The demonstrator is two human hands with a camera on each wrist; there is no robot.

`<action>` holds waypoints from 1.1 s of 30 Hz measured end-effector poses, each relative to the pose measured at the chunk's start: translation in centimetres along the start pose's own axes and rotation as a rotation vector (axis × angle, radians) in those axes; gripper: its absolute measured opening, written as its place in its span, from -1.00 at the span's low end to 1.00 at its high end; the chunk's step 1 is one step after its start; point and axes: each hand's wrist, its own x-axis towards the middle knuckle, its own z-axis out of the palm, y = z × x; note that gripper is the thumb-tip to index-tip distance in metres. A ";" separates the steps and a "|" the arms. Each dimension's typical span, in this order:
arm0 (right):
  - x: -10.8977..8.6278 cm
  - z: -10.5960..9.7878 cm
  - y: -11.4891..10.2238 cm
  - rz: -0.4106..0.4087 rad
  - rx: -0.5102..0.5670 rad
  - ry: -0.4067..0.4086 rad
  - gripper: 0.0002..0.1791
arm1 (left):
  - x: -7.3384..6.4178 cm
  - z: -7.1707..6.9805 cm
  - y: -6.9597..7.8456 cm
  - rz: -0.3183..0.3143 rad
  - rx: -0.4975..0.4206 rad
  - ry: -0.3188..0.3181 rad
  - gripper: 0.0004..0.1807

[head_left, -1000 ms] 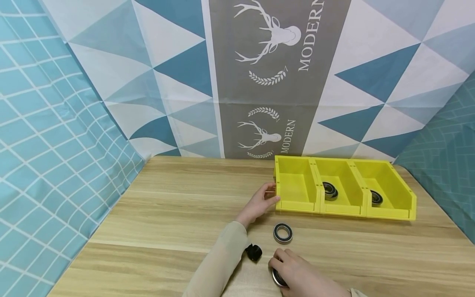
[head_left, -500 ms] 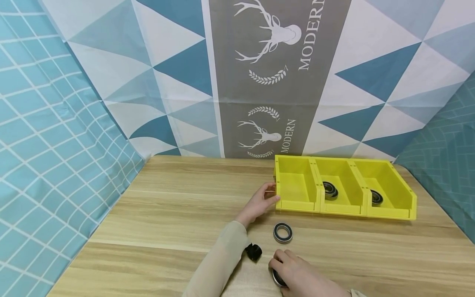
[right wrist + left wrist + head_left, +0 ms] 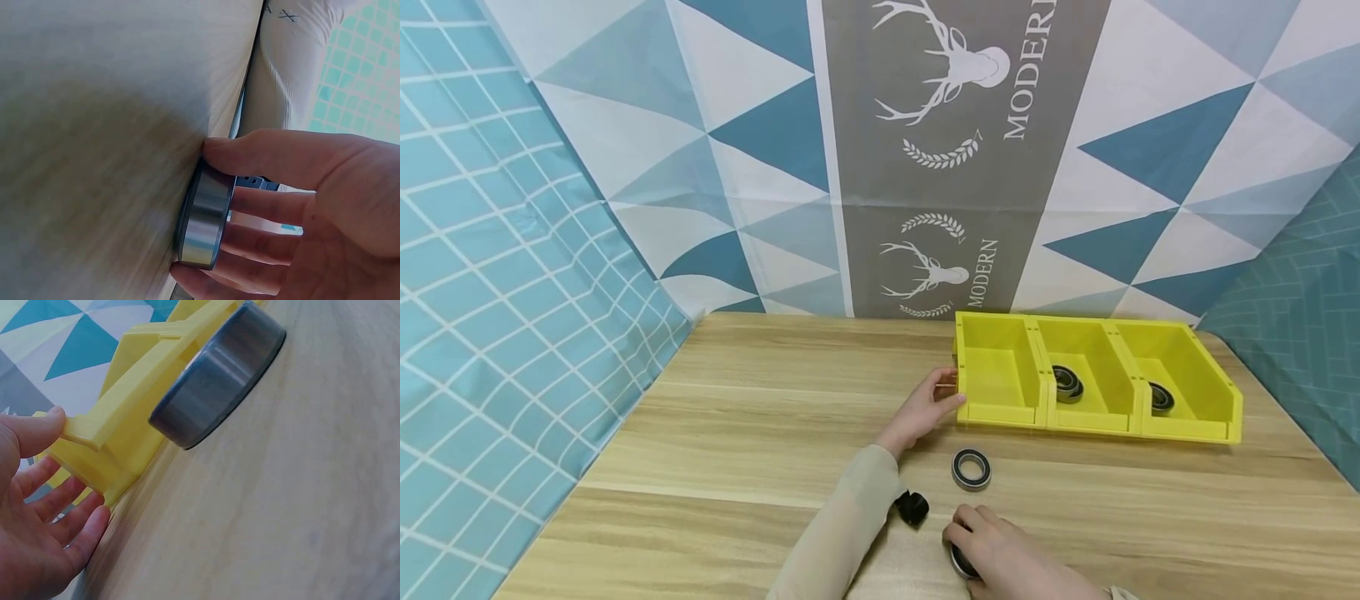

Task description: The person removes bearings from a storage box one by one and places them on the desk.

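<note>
My left hand (image 3: pixel 922 410) is at the left end of a yellow three-compartment storage bin (image 3: pixel 1000 414); in the left wrist view its thumb rests on the front lip and its fingers lie along the side wall. Near the table's front, my right hand (image 3: pixel 1003 552) grips a ball bearing (image 3: pixel 207 215) by its rim, thumb on one side and fingers on the other. The bearing lies flat against the table, mostly covered by the hand in the head view. Between the hands lies another bearing (image 3: pixel 972 470), a dark-faced steel ring with an open centre.
Bearings (image 3: pixel 1066 384) lie in the bin's middle compartment, and one bearing (image 3: pixel 1161 398) shows in the right compartment. A small black object (image 3: pixel 913 508) sits beside the left sleeve (image 3: pixel 850 521). Patterned cloth (image 3: pixel 760 167) hangs behind the wooden table (image 3: pixel 737 417).
</note>
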 end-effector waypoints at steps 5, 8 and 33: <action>-0.1 0.1 -0.1 -0.008 -0.008 0.004 -0.60 | 0.0 0.0 0.0 0.001 0.002 -0.003 -0.51; -0.1 0.1 -0.1 -0.009 -0.017 0.006 -0.59 | 0.1 0.0 0.0 -0.002 0.003 -0.004 -0.51; -0.3 0.3 -0.3 -0.003 -0.038 -0.021 -0.56 | 0.1 0.0 0.1 -0.017 -0.009 -0.008 -0.50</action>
